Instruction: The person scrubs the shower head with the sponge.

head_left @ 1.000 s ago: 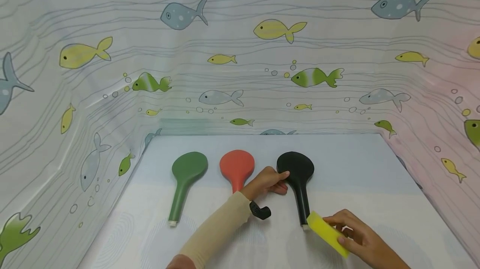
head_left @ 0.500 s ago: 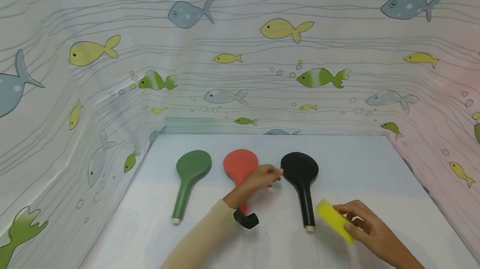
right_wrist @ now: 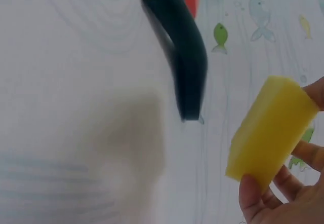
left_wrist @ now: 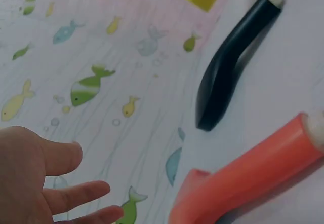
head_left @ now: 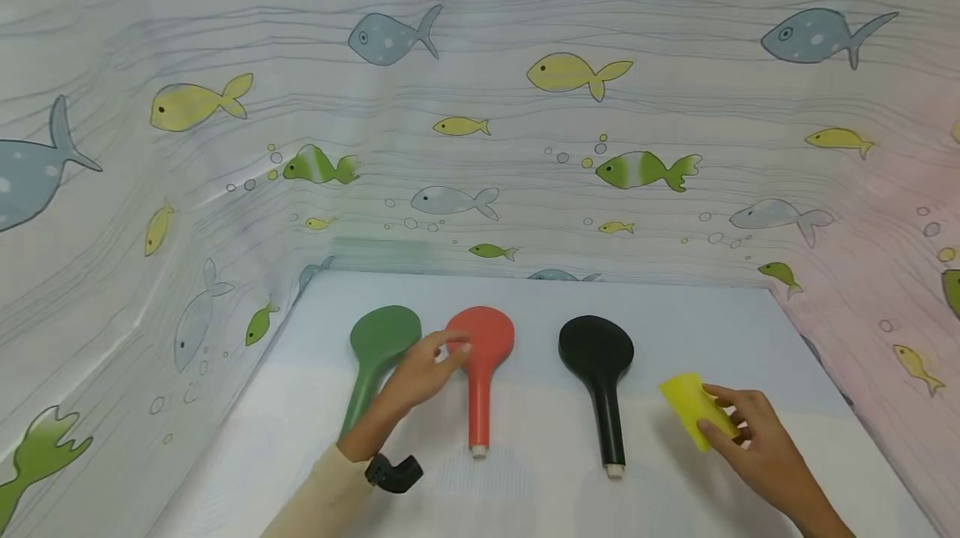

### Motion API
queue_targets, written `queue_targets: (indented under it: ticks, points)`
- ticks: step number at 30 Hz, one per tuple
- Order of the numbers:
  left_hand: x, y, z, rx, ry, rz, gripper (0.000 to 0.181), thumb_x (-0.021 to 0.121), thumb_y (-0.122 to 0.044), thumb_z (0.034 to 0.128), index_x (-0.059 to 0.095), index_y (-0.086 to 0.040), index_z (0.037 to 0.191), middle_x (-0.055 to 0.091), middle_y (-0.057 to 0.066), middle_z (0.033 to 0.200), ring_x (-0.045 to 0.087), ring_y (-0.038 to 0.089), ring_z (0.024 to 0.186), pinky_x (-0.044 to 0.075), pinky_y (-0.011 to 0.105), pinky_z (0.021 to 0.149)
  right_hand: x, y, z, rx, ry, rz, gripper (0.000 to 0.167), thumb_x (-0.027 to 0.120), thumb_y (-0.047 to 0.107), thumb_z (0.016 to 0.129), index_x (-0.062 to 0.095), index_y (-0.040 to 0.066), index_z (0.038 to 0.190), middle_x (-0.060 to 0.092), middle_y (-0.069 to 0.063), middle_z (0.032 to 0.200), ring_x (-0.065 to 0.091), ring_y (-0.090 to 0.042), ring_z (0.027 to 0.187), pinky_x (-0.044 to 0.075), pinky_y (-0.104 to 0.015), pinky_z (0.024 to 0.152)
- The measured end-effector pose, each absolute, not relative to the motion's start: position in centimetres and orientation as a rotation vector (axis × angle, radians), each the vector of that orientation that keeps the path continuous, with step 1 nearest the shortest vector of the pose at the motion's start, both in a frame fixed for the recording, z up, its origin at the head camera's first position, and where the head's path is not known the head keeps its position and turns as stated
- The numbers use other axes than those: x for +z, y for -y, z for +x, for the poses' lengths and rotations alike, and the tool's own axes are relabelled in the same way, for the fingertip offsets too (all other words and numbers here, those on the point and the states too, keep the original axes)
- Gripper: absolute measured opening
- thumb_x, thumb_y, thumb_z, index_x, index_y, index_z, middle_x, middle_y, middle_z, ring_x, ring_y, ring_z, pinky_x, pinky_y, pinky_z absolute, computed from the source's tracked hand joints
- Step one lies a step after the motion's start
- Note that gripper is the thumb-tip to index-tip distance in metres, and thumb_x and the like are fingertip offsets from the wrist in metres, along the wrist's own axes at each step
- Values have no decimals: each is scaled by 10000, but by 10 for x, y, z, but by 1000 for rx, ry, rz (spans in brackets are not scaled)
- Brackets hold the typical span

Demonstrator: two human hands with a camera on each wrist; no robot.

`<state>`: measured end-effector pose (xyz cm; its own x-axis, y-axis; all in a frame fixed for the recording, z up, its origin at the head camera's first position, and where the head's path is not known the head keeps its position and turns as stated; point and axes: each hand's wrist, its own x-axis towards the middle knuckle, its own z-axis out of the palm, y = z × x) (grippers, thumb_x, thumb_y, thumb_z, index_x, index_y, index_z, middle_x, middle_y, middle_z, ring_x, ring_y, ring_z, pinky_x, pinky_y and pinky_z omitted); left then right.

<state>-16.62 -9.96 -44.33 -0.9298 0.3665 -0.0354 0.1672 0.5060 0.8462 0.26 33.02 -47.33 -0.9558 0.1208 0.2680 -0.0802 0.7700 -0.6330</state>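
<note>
Three shower heads lie in a row on the table, each with a pale threaded end toward me: a green shower head [head_left: 384, 334], a red shower head [head_left: 487, 354] and a black shower head [head_left: 596, 348]. My left hand [head_left: 416, 373] hovers between the green and red ones, partly covering both; whether it touches either I cannot tell. The left wrist view has its fingers [left_wrist: 81, 193] spread, holding nothing. To the right of the black one, my right hand [head_left: 761, 446] pinches a yellow sponge [head_left: 693, 409] above the table. Thumb and fingers press its sides in the right wrist view.
The white table [head_left: 540, 488] is bounded at the back and sides by a fish-patterned sheet [head_left: 517, 179]. A black wrist camera [head_left: 393, 473] is strapped to the left wrist, below a beige sleeve [head_left: 318, 496].
My left hand has left the black shower head and moved left across the red one. My right hand has carried the sponge right and farther up, away from the black handle.
</note>
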Motion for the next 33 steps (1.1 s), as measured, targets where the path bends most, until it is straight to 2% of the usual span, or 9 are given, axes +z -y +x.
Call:
queue_targets:
  ticks: [6,9,13,15,18,22,27,33]
  points:
    - [-437,140,-170,1359,-2656,394,412,560,-374,1021,601,-127,1348,530,125,1463,418,354,1418,359,602,1126,-485,-337,-3,876,2713,-149,487,728,237,919,584,-11,1312,467,-246,1171,488,-267,947,450,-189,613]
    - [-436,156,-171,1293,-2720,362,444,534,-397,1030,579,-112,1368,476,156,1506,382,381,1437,359,619,1114,-491,-342,-7,792,2732,-203,506,734,261,907,587,-24,1297,456,-288,1177,465,-381,993,450,-294,641]
    - [-440,170,-172,1179,-2864,381,416,560,-370,1020,603,-101,1333,488,187,1488,392,417,1422,375,639,1083,-500,-351,-11,674,2733,-243,501,738,244,886,590,-53,1261,452,-333,1154,425,-485,1006,413,-419,651]
    - [-443,177,-173,1129,-2937,412,372,579,-319,1015,622,-85,1301,518,198,1451,418,430,1397,382,641,1073,-505,-355,-12,652,2732,-257,492,733,226,880,585,-70,1244,441,-349,1142,407,-508,993,399,-415,622]
    - [-447,187,-172,1065,-3017,449,323,588,-243,1010,635,-50,1265,542,222,1407,381,476,1403,356,672,1075,-512,-358,-13,626,2734,-279,480,733,198,862,584,-90,1216,436,-368,1126,405,-517,966,395,-395,589]
    - [-450,199,-170,1027,-3047,427,318,584,-217,1011,628,-23,1259,518,259,1425,254,537,1443,271,725,1098,-517,-362,-15,621,2764,-311,501,724,200,868,562,-98,1238,418,-388,1152,401,-540,981,439,-476,603]
    - [-452,208,-168,1001,-3044,375,354,570,-237,1022,613,2,1279,513,278,1422,237,542,1445,254,723,1108,-521,-364,-18,609,2812,-327,537,731,210,867,542,-93,1268,410,-389,1164,403,-553,999,465,-545,639]
    - [-460,215,-165,965,-3043,340,364,573,-224,1017,603,21,1285,506,294,1422,248,557,1432,260,727,1103,-527,-364,-15,554,2783,-268,516,783,174,811,579,-80,1212,448,-369,1115,439,-517,926,466,-482,578]
